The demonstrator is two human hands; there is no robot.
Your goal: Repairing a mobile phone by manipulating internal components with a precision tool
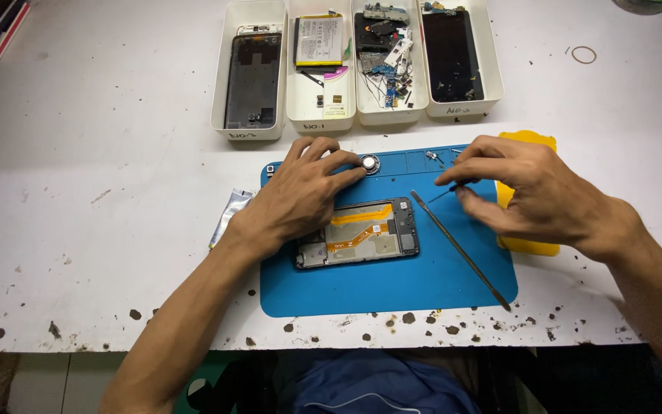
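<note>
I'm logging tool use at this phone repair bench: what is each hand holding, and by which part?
The right hand pinches a thin dark pointed tool near its upper end. The left hand holds nothing; it rests on the opened black phone frame.

Left hand (300,195) on opened phone (362,234); right hand (534,192) pinches thin tool (447,192) over blue mat (392,284).

One head-worn camera looks steeply down, close over the white table (101,153) and blue mat (392,284).
</note>
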